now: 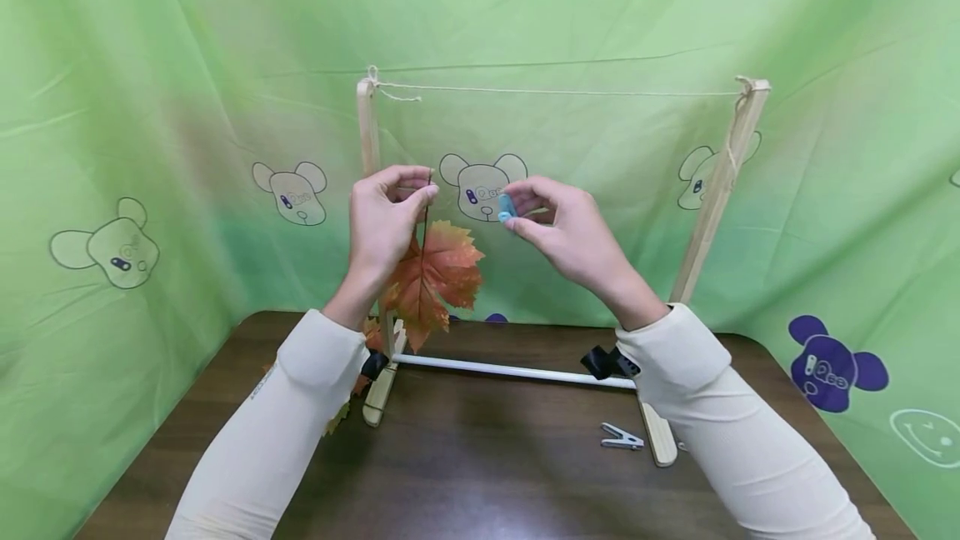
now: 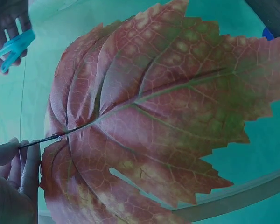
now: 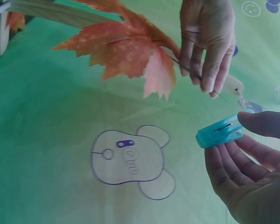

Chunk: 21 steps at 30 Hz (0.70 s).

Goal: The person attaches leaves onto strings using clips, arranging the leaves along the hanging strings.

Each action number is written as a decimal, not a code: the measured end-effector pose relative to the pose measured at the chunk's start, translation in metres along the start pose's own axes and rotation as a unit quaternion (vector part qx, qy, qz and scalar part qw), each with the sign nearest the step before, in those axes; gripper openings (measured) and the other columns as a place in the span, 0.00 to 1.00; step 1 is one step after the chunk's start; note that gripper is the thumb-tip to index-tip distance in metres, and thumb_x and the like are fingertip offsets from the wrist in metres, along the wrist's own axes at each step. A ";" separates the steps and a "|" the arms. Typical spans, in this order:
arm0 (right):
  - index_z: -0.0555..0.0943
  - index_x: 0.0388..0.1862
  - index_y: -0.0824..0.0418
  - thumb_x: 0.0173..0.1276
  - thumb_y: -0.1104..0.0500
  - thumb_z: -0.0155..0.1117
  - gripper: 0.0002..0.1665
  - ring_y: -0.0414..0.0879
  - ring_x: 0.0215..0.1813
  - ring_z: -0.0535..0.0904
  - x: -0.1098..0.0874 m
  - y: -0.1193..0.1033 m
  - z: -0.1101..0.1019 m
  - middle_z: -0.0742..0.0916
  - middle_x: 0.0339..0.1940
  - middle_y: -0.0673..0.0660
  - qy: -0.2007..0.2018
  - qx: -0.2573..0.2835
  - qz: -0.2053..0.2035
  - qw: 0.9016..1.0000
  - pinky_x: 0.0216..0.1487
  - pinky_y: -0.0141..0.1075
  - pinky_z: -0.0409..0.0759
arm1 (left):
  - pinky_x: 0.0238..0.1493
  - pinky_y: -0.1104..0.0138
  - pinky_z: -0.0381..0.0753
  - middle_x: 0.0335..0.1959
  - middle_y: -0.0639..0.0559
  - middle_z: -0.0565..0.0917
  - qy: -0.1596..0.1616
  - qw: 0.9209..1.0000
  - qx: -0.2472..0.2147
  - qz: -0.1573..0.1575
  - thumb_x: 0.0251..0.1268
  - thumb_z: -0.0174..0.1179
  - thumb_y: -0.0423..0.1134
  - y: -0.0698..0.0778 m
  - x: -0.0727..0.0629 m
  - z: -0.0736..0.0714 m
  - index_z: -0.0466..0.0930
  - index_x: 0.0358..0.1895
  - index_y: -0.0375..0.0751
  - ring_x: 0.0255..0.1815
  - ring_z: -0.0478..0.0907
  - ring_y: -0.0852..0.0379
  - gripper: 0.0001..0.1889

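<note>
An orange-red maple leaf (image 1: 437, 273) hangs by its thin dark stem from my left hand (image 1: 386, 211), which pinches the stem between thumb and fingers. In the left wrist view the leaf (image 2: 144, 107) fills most of the picture. My right hand (image 1: 566, 227) holds a light blue clothespin (image 1: 506, 208) between thumb and fingertips, to the right of the leaf and apart from it. The right wrist view shows this clothespin (image 3: 220, 132) closer. Both hands are below a string (image 1: 555, 92) tied between two wooden posts.
The wooden frame's left post (image 1: 368, 127) and right post (image 1: 720, 190) stand on the brown table (image 1: 480, 473), joined low down by a white bar (image 1: 510, 369). A grey clothespin (image 1: 622, 437) lies near the right foot. More leaves (image 1: 372, 332) lie behind the left forearm.
</note>
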State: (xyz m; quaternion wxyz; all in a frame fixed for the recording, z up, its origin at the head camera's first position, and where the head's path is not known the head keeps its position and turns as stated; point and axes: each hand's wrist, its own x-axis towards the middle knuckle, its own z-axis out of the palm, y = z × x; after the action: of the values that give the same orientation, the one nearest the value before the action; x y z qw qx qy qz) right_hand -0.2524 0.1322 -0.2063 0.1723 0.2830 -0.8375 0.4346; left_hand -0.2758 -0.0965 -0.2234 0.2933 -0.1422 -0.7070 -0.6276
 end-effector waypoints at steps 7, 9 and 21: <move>0.81 0.61 0.70 0.74 0.68 0.66 0.19 0.53 0.55 0.84 0.017 -0.011 -0.008 0.87 0.51 0.66 0.011 0.040 0.008 0.999 0.65 0.44 0.83 | 0.33 0.72 0.86 0.41 0.38 0.90 0.009 1.000 -0.010 -0.001 0.66 0.70 0.28 0.004 0.008 0.001 0.90 0.48 0.32 0.35 0.87 0.51 0.09; 0.82 0.61 0.69 0.74 0.68 0.66 0.19 0.51 0.54 0.84 0.020 -0.013 -0.009 0.88 0.51 0.65 0.015 0.046 0.011 0.999 0.63 0.41 0.83 | 0.32 0.72 0.86 0.41 0.38 0.90 0.011 1.000 -0.010 -0.001 0.67 0.70 0.28 0.004 0.010 0.002 0.90 0.48 0.33 0.35 0.87 0.52 0.09; 0.84 0.57 0.66 0.71 0.69 0.68 0.16 0.48 0.52 0.85 0.040 -0.029 -0.008 0.89 0.49 0.63 0.043 0.083 0.001 0.996 0.60 0.37 0.83 | 0.32 0.72 0.86 0.41 0.41 0.90 0.020 0.999 -0.026 -0.008 0.67 0.70 0.28 0.009 0.016 0.008 0.89 0.50 0.31 0.34 0.85 0.58 0.10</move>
State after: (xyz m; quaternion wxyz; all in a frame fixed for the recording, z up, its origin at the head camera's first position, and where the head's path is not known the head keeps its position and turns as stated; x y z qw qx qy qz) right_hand -0.2647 0.1127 -0.1618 0.1837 0.2763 -0.7908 0.5143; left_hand -0.2848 -0.0894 -0.2068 0.2982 -0.1317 -0.6854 -0.6511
